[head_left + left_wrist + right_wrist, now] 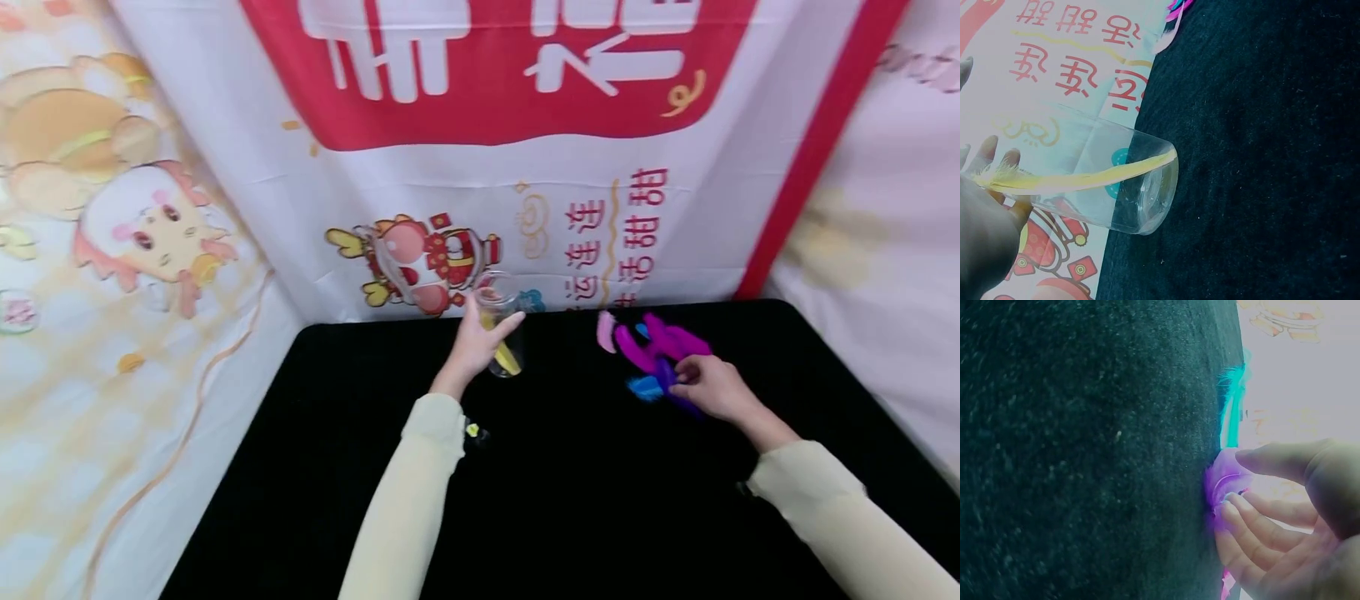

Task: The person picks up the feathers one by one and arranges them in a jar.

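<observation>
My left hand (477, 343) grips a clear, see-through jar (1094, 147) near the table's far edge. Inside it lies a yellow feather (1079, 182), slanting along the jar's length. On the right, my right hand (716, 388) pinches a purple feather (1227, 476) between thumb and fingers, low over the table. Bright blue feather (645, 388) tips stick out beside it. Just behind are several magenta feathers (675, 338), with a pale pink feather (606, 332) to their left. The overlapping feathers partly hide one another.
A black cloth-covered table (570, 492) spreads out below both hands. Directly behind its far edge hangs a printed white and red curtain (480, 167). More printed cloth (112, 350) hangs on the left, and pale cloth (885, 275) on the right.
</observation>
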